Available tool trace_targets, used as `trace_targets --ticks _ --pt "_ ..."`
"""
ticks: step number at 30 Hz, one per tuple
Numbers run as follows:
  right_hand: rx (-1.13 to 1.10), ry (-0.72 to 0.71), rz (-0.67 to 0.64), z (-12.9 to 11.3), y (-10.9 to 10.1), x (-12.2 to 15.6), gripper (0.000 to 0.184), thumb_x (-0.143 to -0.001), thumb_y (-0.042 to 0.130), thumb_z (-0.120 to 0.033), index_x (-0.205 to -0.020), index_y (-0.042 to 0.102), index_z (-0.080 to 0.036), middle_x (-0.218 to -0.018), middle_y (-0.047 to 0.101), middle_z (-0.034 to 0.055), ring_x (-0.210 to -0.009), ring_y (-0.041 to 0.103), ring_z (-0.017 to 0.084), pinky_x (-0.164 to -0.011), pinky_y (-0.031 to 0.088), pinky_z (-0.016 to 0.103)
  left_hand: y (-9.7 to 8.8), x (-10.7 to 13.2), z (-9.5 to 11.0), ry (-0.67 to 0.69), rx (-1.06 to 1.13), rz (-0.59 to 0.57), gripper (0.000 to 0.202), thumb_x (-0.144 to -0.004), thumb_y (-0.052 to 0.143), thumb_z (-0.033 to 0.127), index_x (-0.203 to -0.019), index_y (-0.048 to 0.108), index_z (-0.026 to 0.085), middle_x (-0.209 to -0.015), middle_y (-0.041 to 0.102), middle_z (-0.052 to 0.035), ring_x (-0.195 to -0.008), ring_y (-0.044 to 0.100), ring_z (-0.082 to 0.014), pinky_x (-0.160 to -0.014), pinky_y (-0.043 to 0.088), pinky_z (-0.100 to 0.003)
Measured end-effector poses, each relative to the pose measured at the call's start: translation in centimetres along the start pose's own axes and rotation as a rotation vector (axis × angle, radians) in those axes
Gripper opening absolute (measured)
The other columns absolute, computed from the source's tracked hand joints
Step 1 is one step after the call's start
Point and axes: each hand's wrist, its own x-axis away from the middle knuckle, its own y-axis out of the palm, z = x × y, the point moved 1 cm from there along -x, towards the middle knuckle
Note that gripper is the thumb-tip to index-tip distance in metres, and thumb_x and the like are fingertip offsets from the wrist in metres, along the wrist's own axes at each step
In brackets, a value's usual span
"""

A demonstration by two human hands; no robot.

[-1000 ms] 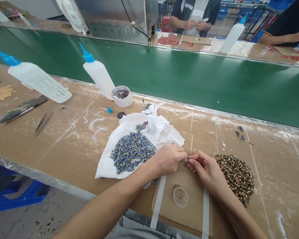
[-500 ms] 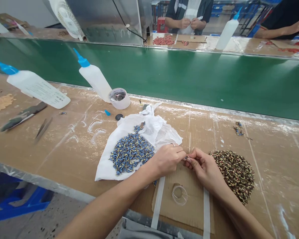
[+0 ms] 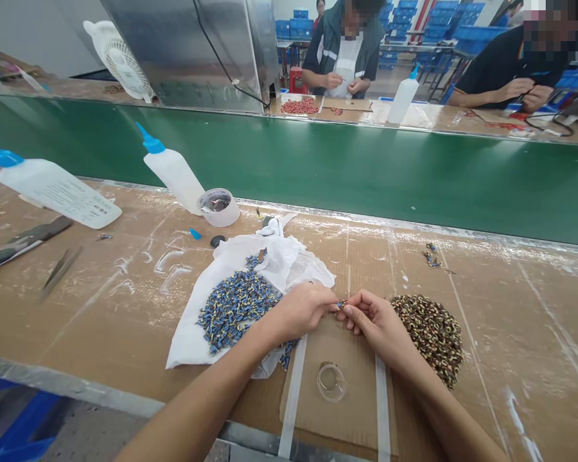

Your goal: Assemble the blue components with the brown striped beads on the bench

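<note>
My left hand (image 3: 304,310) and my right hand (image 3: 373,321) meet fingertip to fingertip above a cardboard sheet (image 3: 354,391), both pinched on one small blue part (image 3: 340,303). Left of my left hand lies a heap of small blue parts (image 3: 234,307) on a white plastic bag (image 3: 192,333). Right of my right hand sits a pile of dark brown and yellow rings (image 3: 431,333). A small clear ring-shaped dish (image 3: 331,382) rests on the cardboard below my hands.
Two white squeeze bottles with blue tips (image 3: 173,173) (image 3: 52,186) and a tape roll (image 3: 219,206) stand at the back left, tweezers (image 3: 60,269) further left. A green conveyor belt (image 3: 366,167) runs behind the bench. Two other people work across it; a white fan (image 3: 118,61) stands far left.
The camera tilted up, so the bench sits lower and further left in view. My hands stay pinched together on the small part between the two piles.
</note>
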Motion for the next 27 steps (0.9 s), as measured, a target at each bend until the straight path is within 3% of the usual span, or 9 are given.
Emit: trace_targets --ticks 10,20,27 --pt "0.052 -0.037 -0.013 0.4 0.2 0.0 0.027 -0.092 0.053 -0.042 -0.08 0.055 -0.018 -0.072 0.064 0.0031 -0.061 0.055 0.013 -0.057 0.045 0.025 0.3 -0.1 0.0 0.024 -0.083 0.005 0.026 -0.091 0.043 0.016 -0.077 0.065 0.016 -0.073 0.065 -0.0029 -0.073 0.058 -0.0157 -0.069 0.039 -0.025" --pt "0.239 -0.126 0.027 0.7 0.2 0.1 0.02 -0.093 0.049 -0.03 -0.075 0.05 -0.02 -0.065 0.061 0.001 -0.058 0.055 0.014 -0.056 0.043 0.024 1.4 -0.5 0.5 0.012 -0.249 -0.008 0.019 -0.084 0.047 0.007 -0.074 0.061 0.015 -0.073 0.065 -0.0032 -0.071 0.059 -0.0166 -0.062 0.037 -0.026" --pt "0.1 -0.108 0.021 0.6 0.3 -0.1 0.022 -0.091 0.052 -0.035 -0.077 0.053 -0.019 -0.068 0.063 0.0022 -0.057 0.054 0.013 -0.056 0.044 0.025 1.0 -0.3 0.5 0.03 -0.245 0.027 0.021 -0.085 0.045 0.008 -0.074 0.06 0.015 -0.072 0.064 -0.0028 -0.069 0.058 -0.0157 -0.062 0.036 -0.025"
